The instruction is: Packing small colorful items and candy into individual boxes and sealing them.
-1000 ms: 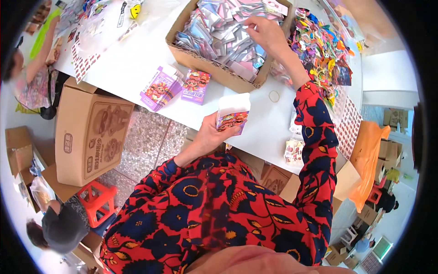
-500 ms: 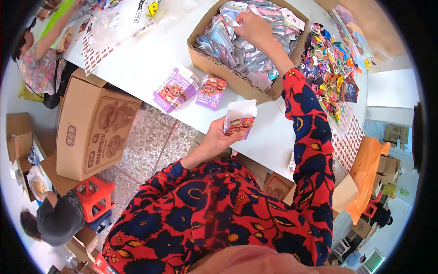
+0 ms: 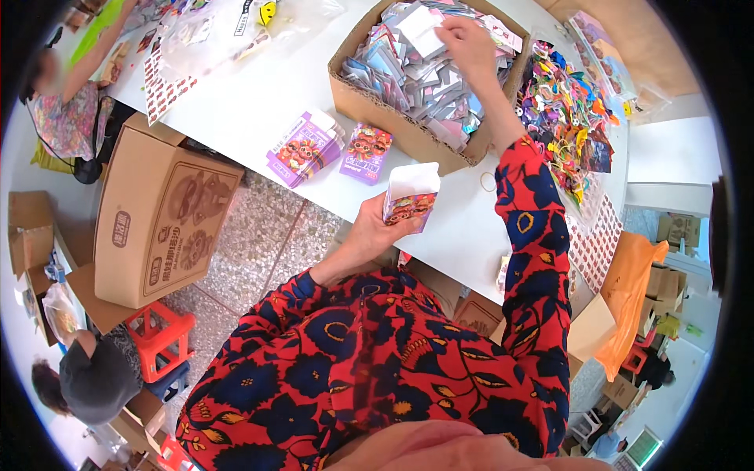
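Fingers wrapped round it, my left hand (image 3: 371, 230) holds a small purple printed box (image 3: 411, 207) upright with its white top flap raised. Over the large cardboard carton (image 3: 393, 129), my right hand (image 3: 470, 52) pinches a white flat packet (image 3: 422, 33) by its edge. Many flat, shiny packets (image 3: 444, 98) fill that carton. On the table just beyond my left hand stands a closed purple box (image 3: 367, 152). Beside it lies a stack of flattened purple boxes (image 3: 305, 149).
A heap of colourful small trinkets (image 3: 561, 118) lies right of the carton, near a sticker sheet (image 3: 594, 247). Clear plastic bags (image 3: 228, 35) lie at the far left. A big cardboard box (image 3: 169, 220) and red stool (image 3: 161, 337) stand left. Other people sit on the left.
My right hand has risen slightly and moved right over the carton, and now lifts a white packet from among the others. My left hand still holds the purple box in nearly the same place.
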`<move>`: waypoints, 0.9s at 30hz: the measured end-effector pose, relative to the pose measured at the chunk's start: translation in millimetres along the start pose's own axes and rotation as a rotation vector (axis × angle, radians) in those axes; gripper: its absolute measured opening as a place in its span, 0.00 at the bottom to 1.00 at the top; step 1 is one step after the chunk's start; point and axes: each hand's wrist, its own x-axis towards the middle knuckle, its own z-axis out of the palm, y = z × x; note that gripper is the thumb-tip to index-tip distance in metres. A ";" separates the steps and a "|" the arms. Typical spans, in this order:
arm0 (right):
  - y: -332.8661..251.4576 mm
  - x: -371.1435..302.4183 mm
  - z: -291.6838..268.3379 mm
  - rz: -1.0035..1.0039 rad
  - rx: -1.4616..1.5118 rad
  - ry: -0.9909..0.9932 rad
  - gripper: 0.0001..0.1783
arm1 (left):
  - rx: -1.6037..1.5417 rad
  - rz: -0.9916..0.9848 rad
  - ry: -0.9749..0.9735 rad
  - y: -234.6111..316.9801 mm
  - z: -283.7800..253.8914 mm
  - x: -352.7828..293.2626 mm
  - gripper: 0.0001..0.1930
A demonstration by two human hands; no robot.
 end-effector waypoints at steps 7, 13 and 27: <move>-46.3 -45.9 -78.8 -0.035 0.354 -0.100 0.10 | -0.034 0.058 -0.007 5.0 -0.3 9.2 0.20; -142.7 -126.8 -142.5 -0.253 -0.084 -0.429 0.07 | 0.105 0.027 -0.069 18.4 9.4 13.6 0.20; -162.1 -184.7 -154.4 -0.786 -0.458 -0.391 0.09 | 0.539 0.198 -0.094 20.1 39.3 5.6 0.20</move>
